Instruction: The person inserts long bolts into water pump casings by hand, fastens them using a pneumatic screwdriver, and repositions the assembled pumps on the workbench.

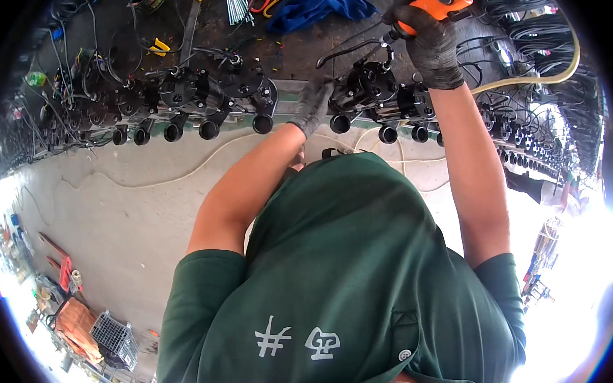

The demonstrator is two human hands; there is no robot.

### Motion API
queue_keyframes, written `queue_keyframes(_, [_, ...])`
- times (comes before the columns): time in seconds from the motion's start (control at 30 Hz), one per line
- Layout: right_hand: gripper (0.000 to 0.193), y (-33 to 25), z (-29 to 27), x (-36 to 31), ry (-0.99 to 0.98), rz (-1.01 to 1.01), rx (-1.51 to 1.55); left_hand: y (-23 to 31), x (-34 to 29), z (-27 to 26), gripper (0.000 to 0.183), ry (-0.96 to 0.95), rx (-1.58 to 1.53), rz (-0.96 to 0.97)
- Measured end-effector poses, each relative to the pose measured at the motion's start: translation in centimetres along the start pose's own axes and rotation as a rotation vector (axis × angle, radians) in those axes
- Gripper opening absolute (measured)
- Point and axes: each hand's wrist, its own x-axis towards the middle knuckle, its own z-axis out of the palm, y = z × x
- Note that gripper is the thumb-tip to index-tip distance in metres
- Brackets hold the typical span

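An orange power driver [441,1] is in my right hand [431,49], which wears a dark grey glove, fingers wrapped round its grip. The driver's dark nose points down-left over a black cylindrical motor unit [370,84] at the bench's near edge; I cannot tell whether the tip touches it. My left hand [314,107], gloved alike, is beside that unit's left flank with its fingers stretched out along it. Contact there is partly hidden. Another black unit [245,85] with a round open pipe end stands just left of my left hand.
More black units [181,91] line the bench edge both ways. On the dark bench [302,53] lie a blue cloth [320,7], long screws [239,8], red-handled pliers [265,0] and a yellow clip-like tool [158,47]. A pale hose [552,79] curves at right; cables cross the floor.
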Motion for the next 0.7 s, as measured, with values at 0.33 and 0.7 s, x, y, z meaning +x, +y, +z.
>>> queue_keyframes(0.33, [0.036, -0.1, 0.4, 0.2, -0.007, 0.042, -0.025, -6.7, -1.3, 1.0, 0.029, 0.078, 0.590, 0.084])
queue_keyframes(0.7, [0.035, -2.9, 1.3, -2.3, -0.005, -0.108, 0.009, -6.3, -1.0, 1.7, 0.025, 0.087, 0.743, -0.023])
